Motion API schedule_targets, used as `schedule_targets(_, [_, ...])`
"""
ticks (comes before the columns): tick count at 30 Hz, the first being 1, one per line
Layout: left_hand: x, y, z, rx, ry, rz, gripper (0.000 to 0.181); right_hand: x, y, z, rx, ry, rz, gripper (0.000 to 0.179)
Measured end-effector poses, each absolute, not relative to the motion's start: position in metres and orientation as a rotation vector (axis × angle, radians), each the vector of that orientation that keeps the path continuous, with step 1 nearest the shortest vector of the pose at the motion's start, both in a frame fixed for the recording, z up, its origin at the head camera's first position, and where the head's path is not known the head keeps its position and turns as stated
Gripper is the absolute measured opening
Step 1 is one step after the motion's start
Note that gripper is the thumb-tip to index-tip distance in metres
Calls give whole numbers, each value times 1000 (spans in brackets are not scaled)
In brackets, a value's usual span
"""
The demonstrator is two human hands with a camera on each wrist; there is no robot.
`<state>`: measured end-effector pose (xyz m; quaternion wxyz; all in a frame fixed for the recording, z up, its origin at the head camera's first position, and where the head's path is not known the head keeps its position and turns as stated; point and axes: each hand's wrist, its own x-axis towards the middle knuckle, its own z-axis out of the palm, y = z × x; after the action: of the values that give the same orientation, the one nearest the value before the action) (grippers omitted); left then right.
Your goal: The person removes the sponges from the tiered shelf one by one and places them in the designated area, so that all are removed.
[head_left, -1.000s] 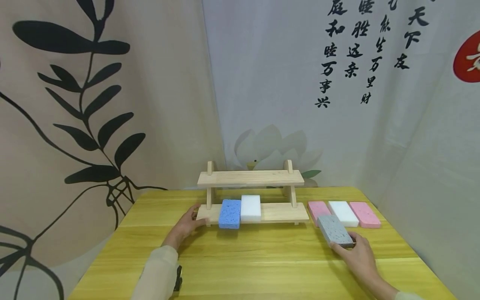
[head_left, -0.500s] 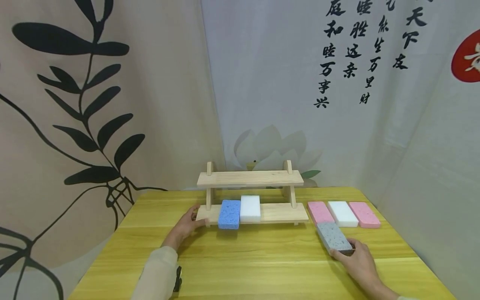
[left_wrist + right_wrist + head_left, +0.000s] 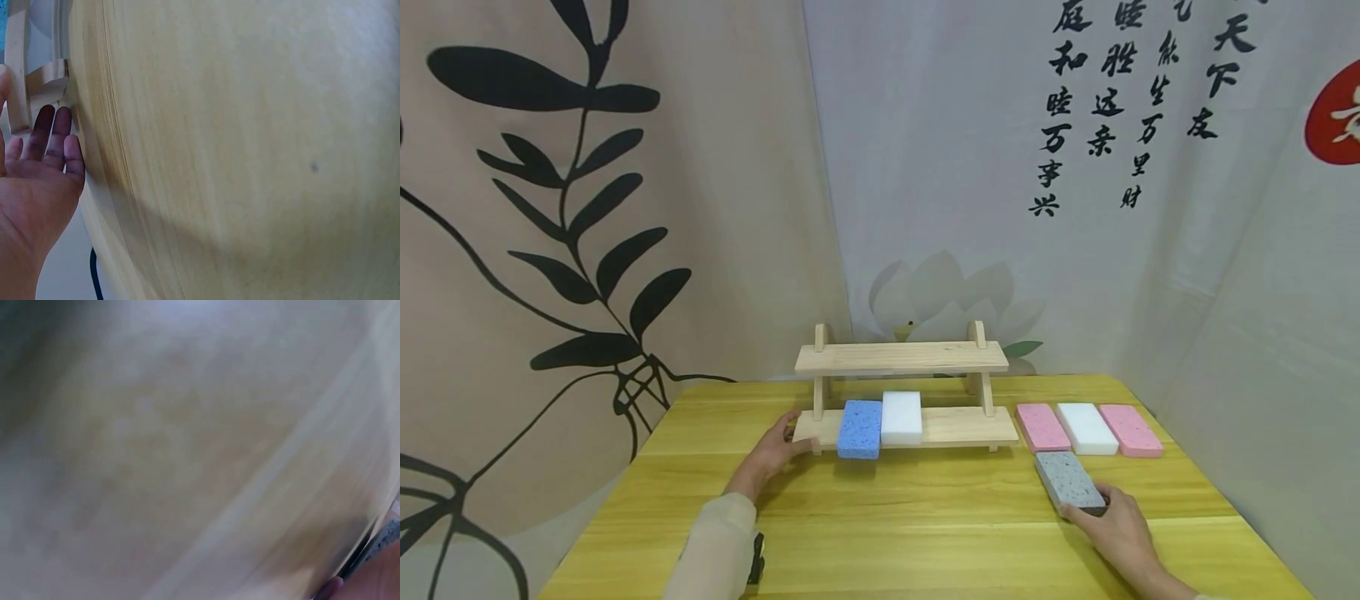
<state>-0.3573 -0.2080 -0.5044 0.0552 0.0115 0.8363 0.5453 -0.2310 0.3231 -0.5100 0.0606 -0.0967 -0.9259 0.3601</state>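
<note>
A two-tier wooden rack (image 3: 901, 357) stands at the back middle of the table. At the left end of its lower board, my left hand (image 3: 772, 450) holds the board with the thumb in front and the fingers behind; the left wrist view shows these fingers (image 3: 59, 134) beside the board's end. A blue sponge (image 3: 859, 430) and a white sponge (image 3: 901, 417) lean side by side on that lower tier. On the right, my right hand (image 3: 1118, 523) grips the near end of a speckled grey sponge (image 3: 1069, 480), its far end close to a pink sponge (image 3: 1042, 427).
A second white sponge (image 3: 1086, 428) and another pink sponge (image 3: 1130, 431) lie in a row with the first pink one, near the right edge of the wooden table (image 3: 910, 533). A printed curtain (image 3: 745, 208) hangs behind. The right wrist view is mostly blurred.
The grey sponge in my right hand has come lower and toward me, uncovering the pink sponge it overlapped. The left hand and the rack stay as they were.
</note>
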Motion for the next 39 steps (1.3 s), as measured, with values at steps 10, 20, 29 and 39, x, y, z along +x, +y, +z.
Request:
schedule_targets(10, [-355, -206, -503, 47, 2548, 1648, 84, -230, 321, -511, -246, -2786, 1028, 82])
schedule_targets(20, [-354, -207, -503, 63, 2543, 1655, 84, -229, 320, -506, -278, -2795, 1054, 85])
schedule_targets(29, [-355, -208, -503, 40, 2542, 1656, 84, -230, 320, -499, -299, -2767, 1104, 90])
schedule_targets(39, [-357, -208, -504, 51, 2537, 1670, 84, -234, 310, -481, -270, -2727, 1152, 90])
